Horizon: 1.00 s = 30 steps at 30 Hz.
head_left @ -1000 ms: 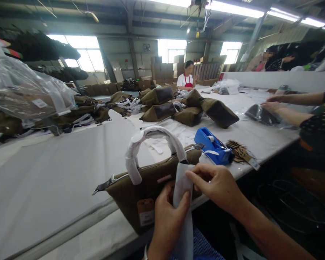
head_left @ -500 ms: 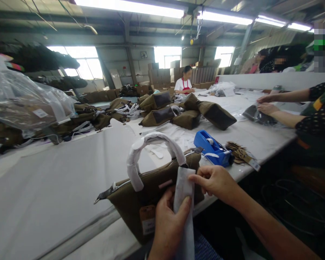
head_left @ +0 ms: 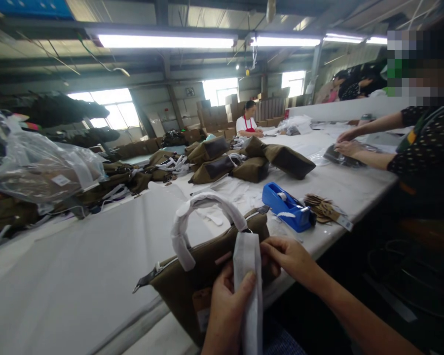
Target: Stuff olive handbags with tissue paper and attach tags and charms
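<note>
An olive-brown bag (head_left: 177, 291) stands at the table's front edge, its two handles (head_left: 203, 202) wrapped in white material. A brown tag hangs on its front. My left hand (head_left: 227, 301) is closed round a long white strip (head_left: 247, 266), thumb on top, in front of the bag. Beside the strip's right edge, my right hand (head_left: 288, 256) has its fingers pinched together at the strip; the fingertips are partly hidden. The strip runs from the ring at the handle's base down towards the lap.
A blue tape dispenser (head_left: 288, 207) and a pile of brown tags (head_left: 323, 209) lie right of the bag. Several olive bags (head_left: 288, 160) are heaped behind. At right a person's hands (head_left: 350, 143) handle a plastic-covered item. A plastic-wrapped bundle (head_left: 44, 172) is at left.
My right hand has shifted from the strip's upper front to its right edge, slightly lower. The view has tilted, and the bag appears slightly lower.
</note>
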### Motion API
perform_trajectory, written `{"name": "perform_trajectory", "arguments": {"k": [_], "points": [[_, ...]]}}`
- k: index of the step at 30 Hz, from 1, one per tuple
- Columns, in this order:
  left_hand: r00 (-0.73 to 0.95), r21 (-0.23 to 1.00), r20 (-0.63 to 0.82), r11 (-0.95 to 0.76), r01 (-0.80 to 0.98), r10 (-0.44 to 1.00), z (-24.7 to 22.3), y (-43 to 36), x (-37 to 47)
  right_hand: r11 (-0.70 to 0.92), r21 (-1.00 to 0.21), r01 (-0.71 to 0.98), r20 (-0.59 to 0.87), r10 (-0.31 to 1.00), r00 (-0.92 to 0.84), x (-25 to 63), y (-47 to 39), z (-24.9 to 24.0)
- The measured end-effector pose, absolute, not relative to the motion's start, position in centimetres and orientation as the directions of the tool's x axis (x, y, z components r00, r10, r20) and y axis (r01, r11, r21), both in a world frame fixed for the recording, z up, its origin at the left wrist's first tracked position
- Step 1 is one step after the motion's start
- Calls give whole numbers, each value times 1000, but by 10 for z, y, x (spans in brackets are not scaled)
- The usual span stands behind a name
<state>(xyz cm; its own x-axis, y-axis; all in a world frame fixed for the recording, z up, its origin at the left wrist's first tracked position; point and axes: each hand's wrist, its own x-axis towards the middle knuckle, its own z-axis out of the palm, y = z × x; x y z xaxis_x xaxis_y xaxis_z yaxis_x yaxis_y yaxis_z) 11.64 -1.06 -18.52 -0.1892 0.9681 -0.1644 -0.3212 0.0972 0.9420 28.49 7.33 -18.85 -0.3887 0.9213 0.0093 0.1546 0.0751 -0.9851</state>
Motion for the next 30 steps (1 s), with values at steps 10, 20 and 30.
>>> {"name": "perform_trajectory", "arguments": {"k": [10, 20, 30], "points": [[-237, 992, -50, 21, -124, 970, -183, -13, 124, 171, -969, 181, 148, 980, -133, 265, 30, -157], [-262, 997, 52, -34, 71, 964, -181, -4, 132, 215, -926, 311, 208, 977, -55, 234, 48, -155], [-230, 997, 25, -7, 80, 973, -178, 4, 124, -246, -954, -171, -141, 873, -467, 274, -14, -207]]}}
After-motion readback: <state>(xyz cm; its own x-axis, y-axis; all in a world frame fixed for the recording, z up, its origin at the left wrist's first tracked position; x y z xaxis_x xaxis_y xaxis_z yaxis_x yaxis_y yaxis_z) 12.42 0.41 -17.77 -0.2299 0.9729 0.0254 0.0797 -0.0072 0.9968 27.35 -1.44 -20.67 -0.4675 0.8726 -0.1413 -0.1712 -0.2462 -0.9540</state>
